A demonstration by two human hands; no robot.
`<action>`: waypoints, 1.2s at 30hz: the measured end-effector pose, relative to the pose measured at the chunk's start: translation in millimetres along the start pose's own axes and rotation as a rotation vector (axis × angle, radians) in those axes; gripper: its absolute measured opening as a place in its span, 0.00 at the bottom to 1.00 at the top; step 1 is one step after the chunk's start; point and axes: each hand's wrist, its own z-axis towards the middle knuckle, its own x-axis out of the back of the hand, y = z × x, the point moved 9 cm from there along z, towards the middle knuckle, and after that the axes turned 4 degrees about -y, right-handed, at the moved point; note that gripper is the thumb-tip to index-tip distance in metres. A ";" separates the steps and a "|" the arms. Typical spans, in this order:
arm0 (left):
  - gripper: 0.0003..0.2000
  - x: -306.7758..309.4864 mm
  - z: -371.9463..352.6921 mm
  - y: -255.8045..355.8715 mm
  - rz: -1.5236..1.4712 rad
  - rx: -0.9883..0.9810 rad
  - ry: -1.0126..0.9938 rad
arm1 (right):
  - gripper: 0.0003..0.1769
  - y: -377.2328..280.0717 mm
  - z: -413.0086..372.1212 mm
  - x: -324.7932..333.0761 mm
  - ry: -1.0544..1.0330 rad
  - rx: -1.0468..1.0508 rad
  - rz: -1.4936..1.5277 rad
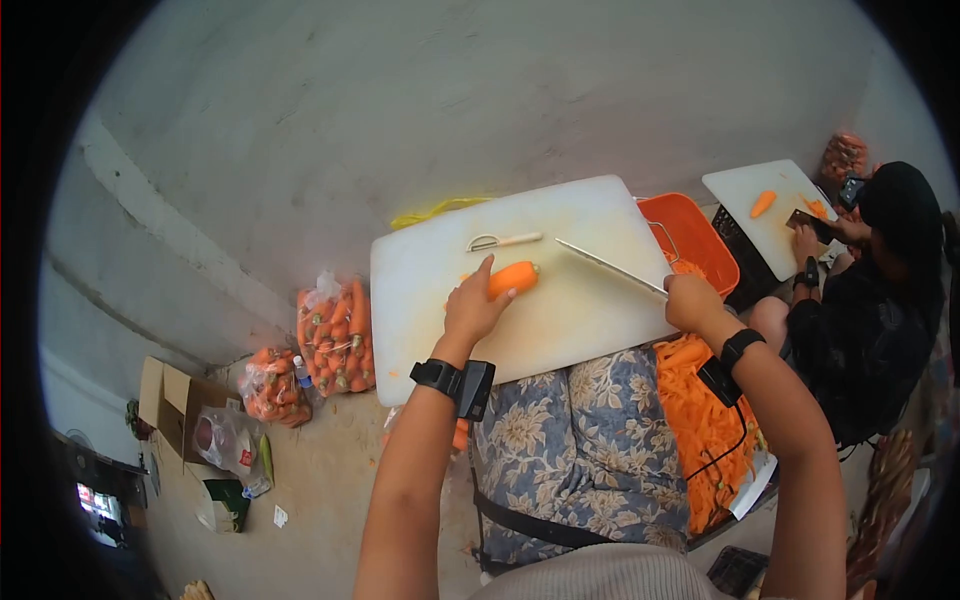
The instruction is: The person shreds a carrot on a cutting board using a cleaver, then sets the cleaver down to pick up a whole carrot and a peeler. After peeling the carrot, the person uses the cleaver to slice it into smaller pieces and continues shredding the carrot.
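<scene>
A peeled carrot (pixel 515 279) lies on the large white cutting board (pixel 580 330). My left hand (pixel 475 308) grips it from the left, thumb and fingers on either side; its left end is hidden under the hand. In my right hand (pixel 693 303), closed at the board's right edge, is a knife (pixel 612 268). I see its blade nearly edge-on, pointing up and left over the board, apart from the carrot. The knife's handle is hidden in my fist. Above the carrot rests a peeler (pixel 505 241) with a white handle.
An orange basket (pixel 690 215) with carrot shreds stands right of the board. More carrot shreds (pixel 695 420) lie below it, beside a flowered cushion (pixel 570 440). Bagged carrots (pixel 335 335) and a cardboard box (pixel 175 410) sit at left. A co-worker (pixel 870 310) cuts at another board (pixel 745 195).
</scene>
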 end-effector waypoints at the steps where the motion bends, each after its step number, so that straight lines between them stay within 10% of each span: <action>1: 0.26 -17.9 1.9 -5.2 -0.004 0.046 -0.158 | 0.12 0.3 -1.0 1.4 0.003 -0.012 0.010; 36: 0.25 -34.4 -62.7 76.0 0.096 0.050 -0.065 | 0.15 -98.1 -60.9 23.0 0.093 0.189 0.334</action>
